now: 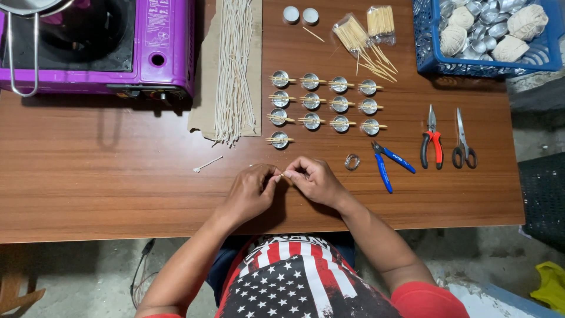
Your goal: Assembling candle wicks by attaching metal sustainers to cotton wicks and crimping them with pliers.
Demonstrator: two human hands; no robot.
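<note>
Both hands' fingers pinching one small stick [281, 175], near table edge [118, 232], bare wood leftward

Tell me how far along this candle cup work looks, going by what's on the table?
Looks done: thirteen small metal cups stand in rows, each with sticks laid across its rim. In hand: the left hand and right hand pinch a small stick piece together. Seemingly left: one empty cup by the blue cutters, a cardboard sheet of wicks, and more cups in the blue basket.
</note>
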